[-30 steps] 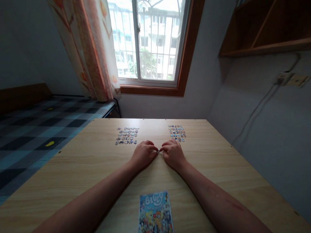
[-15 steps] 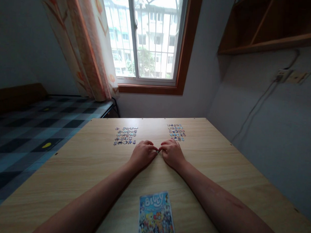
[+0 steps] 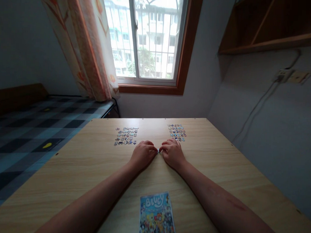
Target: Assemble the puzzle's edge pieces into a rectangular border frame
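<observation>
My left hand [image 3: 144, 153] and my right hand [image 3: 172, 153] rest on the wooden table [image 3: 112, 183], their fingertips nearly meeting at its middle. Between the fingertips is a tiny puzzle piece [image 3: 158, 151], mostly covered, with the fingers of both hands closed on it. Beyond my left hand, several loose puzzle pieces [image 3: 126, 136] lie in rows. Another group of puzzle pieces [image 3: 177, 132] is laid out in rows just beyond my right hand. Nearer to me, between my forearms, lies a colourful "Bluey" picture sheet or box [image 3: 157, 215].
A bed [image 3: 68, 117] with a checked cover stands left of the table. Behind it hangs a flowered curtain [image 3: 89, 42] beside a barred window [image 3: 155, 41]. Wooden shelves [image 3: 270, 42] and a socket with a cable [image 3: 283, 75] are on the right wall.
Both hands stay in almost the same place, with the fingertips still together around the small piece. The whole view has shifted very slightly.
</observation>
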Available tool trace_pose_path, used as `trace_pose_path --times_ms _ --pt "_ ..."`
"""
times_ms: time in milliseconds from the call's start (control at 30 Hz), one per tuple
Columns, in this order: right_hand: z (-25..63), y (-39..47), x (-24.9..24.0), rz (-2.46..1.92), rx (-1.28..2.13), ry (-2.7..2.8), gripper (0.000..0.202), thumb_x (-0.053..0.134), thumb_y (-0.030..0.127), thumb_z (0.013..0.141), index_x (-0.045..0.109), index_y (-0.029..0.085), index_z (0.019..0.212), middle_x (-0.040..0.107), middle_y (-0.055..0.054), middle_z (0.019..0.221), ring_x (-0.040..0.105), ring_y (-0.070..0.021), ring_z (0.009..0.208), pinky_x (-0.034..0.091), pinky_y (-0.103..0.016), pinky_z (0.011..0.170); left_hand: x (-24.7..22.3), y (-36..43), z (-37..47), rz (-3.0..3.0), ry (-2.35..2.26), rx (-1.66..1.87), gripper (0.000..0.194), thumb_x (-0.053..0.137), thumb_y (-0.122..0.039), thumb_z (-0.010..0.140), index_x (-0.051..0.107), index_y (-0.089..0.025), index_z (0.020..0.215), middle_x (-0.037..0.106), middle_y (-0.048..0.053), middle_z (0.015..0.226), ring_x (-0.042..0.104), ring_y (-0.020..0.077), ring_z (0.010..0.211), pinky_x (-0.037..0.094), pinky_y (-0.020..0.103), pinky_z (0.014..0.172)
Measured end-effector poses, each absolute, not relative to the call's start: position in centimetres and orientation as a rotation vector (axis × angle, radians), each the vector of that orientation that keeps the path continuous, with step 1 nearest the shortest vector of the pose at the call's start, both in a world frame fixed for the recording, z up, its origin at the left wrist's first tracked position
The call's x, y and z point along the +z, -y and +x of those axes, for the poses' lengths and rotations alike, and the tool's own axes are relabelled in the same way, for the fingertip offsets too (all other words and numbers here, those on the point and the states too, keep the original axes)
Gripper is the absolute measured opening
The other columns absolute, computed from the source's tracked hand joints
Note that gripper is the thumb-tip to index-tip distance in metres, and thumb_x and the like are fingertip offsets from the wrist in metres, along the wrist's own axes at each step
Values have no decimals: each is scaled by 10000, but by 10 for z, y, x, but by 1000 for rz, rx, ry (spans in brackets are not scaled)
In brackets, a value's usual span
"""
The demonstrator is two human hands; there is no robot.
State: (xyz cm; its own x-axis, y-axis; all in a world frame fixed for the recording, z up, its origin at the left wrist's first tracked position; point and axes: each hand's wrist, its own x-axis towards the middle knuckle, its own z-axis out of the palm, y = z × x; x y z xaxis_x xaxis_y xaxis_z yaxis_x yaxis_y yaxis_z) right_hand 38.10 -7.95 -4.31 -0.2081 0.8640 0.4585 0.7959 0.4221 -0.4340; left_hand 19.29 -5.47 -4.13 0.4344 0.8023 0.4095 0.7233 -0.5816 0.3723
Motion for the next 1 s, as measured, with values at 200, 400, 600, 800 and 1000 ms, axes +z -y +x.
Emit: trace_pose_path --times_ms 200,400,600,800,1000 --pt "380 81 -42 -1405 127 2035 218 614 156 851 779 292 809 731 -25 1026 538 -241 1084 340 -427 991 -39 58 195 2590 -1379 832 154 657 -277 861 809 -283 834 719 39 970 613 214 897 494 373 874" --pt "380 80 -46 -1414 83 2038 154 644 205 846 776 285 832 723 -28 1070 532 -248 1114 309 -442 1046 -39 57 196 2577 -1422 813 163 650 -262 856 810 -284 840 721 34 971 609 212 899 490 364 877" --pt "381 77 -51 -1427 97 2012 109 670 285 855 775 284 828 711 -31 1092 527 -242 1126 309 -435 1071 -38 55 196 2538 -1417 779 175 646 -253 860 818 -282 856 731 32 975 621 208 915 484 359 902" --pt "384 74 -54 -1431 106 1999 117 673 274 847 784 296 819 719 -31 1080 540 -247 1115 318 -446 1071 -40 52 195 2546 -1422 758 173 655 -241 855 819 -292 867 734 29 992 618 214 925 480 368 910" --pt "382 77 -53 -1411 40 2019 140 660 261 855 787 292 803 727 -35 1083 525 -279 1163 321 -488 1054 -37 58 195 2629 -1419 733 198 624 -240 881 815 -291 875 724 36 1007 605 218 926 486 372 895"
